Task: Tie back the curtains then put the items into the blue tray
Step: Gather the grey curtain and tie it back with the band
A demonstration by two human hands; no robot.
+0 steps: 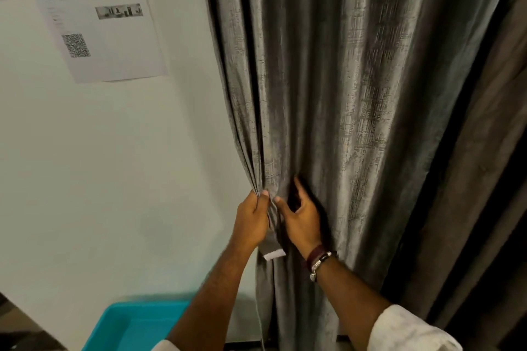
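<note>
White sleeve (410,330) of right arm sat nearest lens, bracelets (319,261) at wrist. Left hand (251,222) clenched gathered edge of grey curtain (328,94) together with grey tie-back strap (272,245), white end hanging below fist. Right hand (301,221) spread loose against folds just right of it, grasping nothing. Blue tray (134,325) lay near left, below white wall (114,165) with printed sheet (97,14).
</note>
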